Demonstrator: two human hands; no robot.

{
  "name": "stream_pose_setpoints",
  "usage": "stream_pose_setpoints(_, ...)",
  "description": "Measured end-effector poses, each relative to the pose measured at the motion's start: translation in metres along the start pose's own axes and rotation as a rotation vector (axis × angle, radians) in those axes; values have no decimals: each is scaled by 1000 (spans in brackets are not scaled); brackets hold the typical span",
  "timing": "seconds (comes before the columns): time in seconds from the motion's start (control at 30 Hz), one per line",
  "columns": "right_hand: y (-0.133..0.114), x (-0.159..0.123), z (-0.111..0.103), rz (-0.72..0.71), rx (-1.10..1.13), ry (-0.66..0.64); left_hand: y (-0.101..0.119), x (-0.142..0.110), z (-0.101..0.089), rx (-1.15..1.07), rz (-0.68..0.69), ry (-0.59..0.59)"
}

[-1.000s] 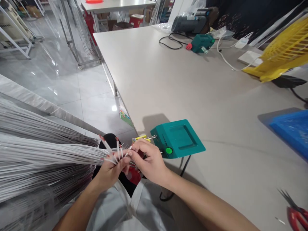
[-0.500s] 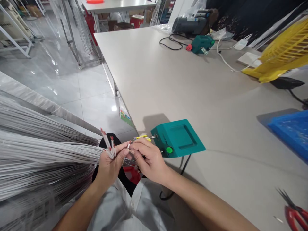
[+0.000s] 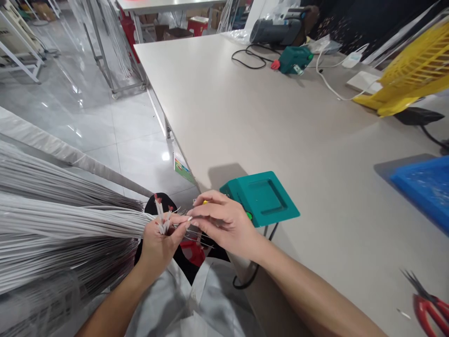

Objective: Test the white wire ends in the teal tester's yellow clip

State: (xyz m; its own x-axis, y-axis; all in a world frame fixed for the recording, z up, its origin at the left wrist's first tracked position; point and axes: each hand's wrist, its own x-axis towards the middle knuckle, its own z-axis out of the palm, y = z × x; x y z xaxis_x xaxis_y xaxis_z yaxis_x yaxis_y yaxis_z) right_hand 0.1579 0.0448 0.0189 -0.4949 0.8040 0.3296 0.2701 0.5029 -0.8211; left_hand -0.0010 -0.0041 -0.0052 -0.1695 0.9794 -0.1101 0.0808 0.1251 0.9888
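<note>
A thick bundle of thin grey wires (image 3: 70, 224) stretches in from the left. My left hand (image 3: 159, 245) grips a few of their red-tipped ends, which stick up above my fingers. My right hand (image 3: 224, 224) pinches the stripped end of one wire right beside the left hand's fingertips. Just beyond my right hand, at the table's near edge, sits a small teal box (image 3: 261, 196) with a green button and a black cord hanging down.
The grey table (image 3: 280, 117) carries a second teal device (image 3: 294, 58) with cables at the back, a yellow basket (image 3: 410, 75) at the right, a blue tray (image 3: 426, 187), and red scissors (image 3: 430, 306) at the lower right. Tiled floor and metal racks lie to the left.
My right hand has lifted slightly and now covers the box's front and green button. The red-tipped ends in my left hand have gathered closer together.
</note>
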Motion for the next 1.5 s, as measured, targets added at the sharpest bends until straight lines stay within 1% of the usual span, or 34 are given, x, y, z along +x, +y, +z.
stream_pose_setpoints(0.13, 1, 1, -5, -61, -94, -192, -2, 1, -9, 95, 104, -137)
stream_pose_setpoints(0.2, 0, 1, -7, -89, -73, -249, 2, 3, -14, 102, 135, -214)
stream_pose_setpoints(0.23, -1, 1, -7, -97, -43, -255, 4, 4, -17, 86, 138, -240)
stream_pose_setpoints(0.3, -2, 2, -4, -87, 52, -214, 5, 4, -20, 34, 110, -266)
stream_pose_setpoints(0.37, -4, 1, 3, -21, 193, -130, 2, 4, -22, -50, 41, -268)
stream_pose_setpoints(0.47, -5, -1, 18, 152, 455, 15, -4, 2, -20, -227, -127, -265)
stream_pose_setpoints(0.53, -4, -2, 27, 279, 627, 74, -6, 1, -17, -337, -225, -244)
stream_pose_setpoints(0.63, -1, -4, 36, 440, 818, 92, -6, 0, -10, -461, -313, -192)
stream_pose_setpoints(0.67, 0, -4, 37, 476, 857, 91, -6, 0, -7, -492, -326, -175)
stream_pose_setpoints(0.73, 1, -5, 39, 496, 880, 97, -6, -1, -3, -542, -342, -159)
stream_pose_setpoints(0.8, 2, -5, 40, 456, 814, 118, -7, -1, -1, -586, -357, -150)
stream_pose_setpoints(0.9, 1, -7, 40, 319, 598, 202, -7, -3, 1, -611, -378, -126)
stream_pose_setpoints(1.0, 1, -8, 40, 203, 395, 250, -7, -4, -1, -520, -345, -109)
stream_pose_setpoints(1.1, 2, -9, 39, 125, 243, 232, -8, -6, -4, -369, -303, -125)
stream_pose_setpoints(1.17, 3, -10, 38, 81, 150, 205, -8, -8, -4, -330, -294, -132)
stream_pose_setpoints(1.23, 3, -10, 37, 41, 61, 175, -8, -9, -4, -354, -284, -117)
stream_pose_setpoints(1.33, 4, -11, 36, -27, -80, 142, -8, -10, 0, -403, -273, -61)
stream_pose_setpoints(1.4, 6, -12, 35, -90, -221, 145, -8, -9, 2, -417, -281, -32)
stream_pose_setpoints(1.5, 8, -15, 34, -225, -469, 169, -7, -9, 4, -439, -286, -8)
